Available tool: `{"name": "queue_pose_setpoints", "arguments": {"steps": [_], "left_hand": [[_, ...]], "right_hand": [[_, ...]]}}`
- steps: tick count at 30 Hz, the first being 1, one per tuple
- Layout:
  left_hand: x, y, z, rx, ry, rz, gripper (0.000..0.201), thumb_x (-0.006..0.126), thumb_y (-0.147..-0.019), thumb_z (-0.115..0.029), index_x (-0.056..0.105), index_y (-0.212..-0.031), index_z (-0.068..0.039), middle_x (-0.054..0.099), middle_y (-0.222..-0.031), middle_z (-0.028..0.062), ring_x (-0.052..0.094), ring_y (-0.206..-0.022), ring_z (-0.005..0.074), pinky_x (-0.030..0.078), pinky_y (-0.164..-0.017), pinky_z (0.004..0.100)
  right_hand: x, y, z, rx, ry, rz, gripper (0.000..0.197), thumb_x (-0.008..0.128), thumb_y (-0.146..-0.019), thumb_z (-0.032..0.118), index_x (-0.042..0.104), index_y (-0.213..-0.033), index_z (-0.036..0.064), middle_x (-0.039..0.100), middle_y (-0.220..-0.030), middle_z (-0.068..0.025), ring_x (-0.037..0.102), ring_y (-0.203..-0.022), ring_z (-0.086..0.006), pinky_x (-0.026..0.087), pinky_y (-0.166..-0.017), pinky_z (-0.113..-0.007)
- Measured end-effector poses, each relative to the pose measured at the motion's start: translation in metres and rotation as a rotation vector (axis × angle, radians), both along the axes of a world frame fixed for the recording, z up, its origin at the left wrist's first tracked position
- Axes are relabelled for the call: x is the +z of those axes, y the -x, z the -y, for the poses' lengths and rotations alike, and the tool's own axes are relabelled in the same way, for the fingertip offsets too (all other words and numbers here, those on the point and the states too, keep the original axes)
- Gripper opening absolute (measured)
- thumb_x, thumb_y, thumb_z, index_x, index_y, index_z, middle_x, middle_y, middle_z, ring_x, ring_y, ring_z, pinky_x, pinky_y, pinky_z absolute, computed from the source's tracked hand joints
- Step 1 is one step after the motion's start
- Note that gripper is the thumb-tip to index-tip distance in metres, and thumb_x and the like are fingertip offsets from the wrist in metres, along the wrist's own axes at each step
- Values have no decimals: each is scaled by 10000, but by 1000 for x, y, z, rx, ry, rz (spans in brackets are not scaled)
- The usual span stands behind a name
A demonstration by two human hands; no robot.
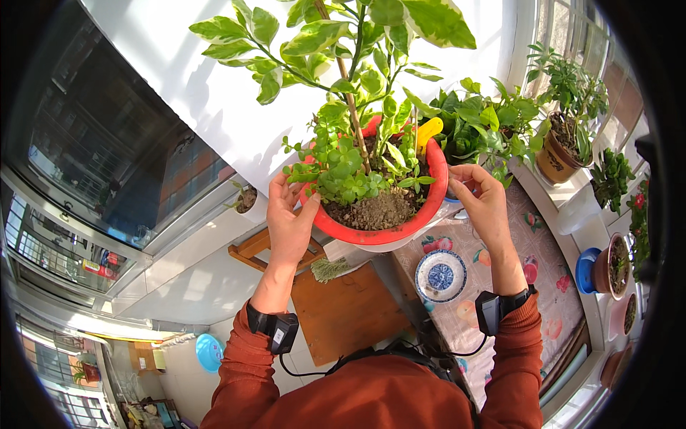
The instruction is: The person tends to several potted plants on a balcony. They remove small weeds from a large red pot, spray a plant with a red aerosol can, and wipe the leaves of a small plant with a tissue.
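A round red flowerpot stands before me, my hands at opposite sides of its rim. My left hand curls its fingers and thumb about the left rim. On the right, my right hand bends its fingers and thumb against the pot's side; its exact contact is partly hidden. In the pot grow a tall plant with cream-edged leaves on a brown stake and a low round-leaved plant. Bare soil shows at the near side. A yellow handle-like piece sticks up at the back right.
A blue-and-white dish lies on the fruit-patterned tablecloth. Below the pot is a wooden chair. Leafy potted plants, among them one in a brown pot, line the window at right. A blue basin sits on the floor.
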State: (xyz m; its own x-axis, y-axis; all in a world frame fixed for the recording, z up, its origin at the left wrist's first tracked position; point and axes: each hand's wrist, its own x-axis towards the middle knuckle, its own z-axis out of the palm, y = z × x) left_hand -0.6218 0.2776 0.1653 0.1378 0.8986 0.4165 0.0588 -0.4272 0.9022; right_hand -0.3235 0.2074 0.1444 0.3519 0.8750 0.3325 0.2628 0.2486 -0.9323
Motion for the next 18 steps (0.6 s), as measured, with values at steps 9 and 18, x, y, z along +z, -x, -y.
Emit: {"name": "queue_pose_setpoints", "arguments": {"steps": [9, 18], "left_hand": [[-6, 17, 3, 23, 83, 49, 603, 550, -849, 65, 335, -1403, -34, 463, -1330, 130, 546, -1135, 186, 470, -934, 309], [-20, 38, 1, 86, 45, -80, 671, 656, -830, -35, 342, -1421, -75, 409, -1404, 156, 488, -1221, 225, 440, -975, 367]], "right_hand": [[11, 14, 18, -14, -4, 57, 207, 653, -850, 37, 658, -1054, 7, 603, -838, 28, 488, -721, -46, 429, -647, -200], [3, 26, 25, -2, 33, 57, 213, 658, -867, 49, 648, -1077, 13, 604, -847, 28, 498, -726, -38, 433, -642, -192]]}}
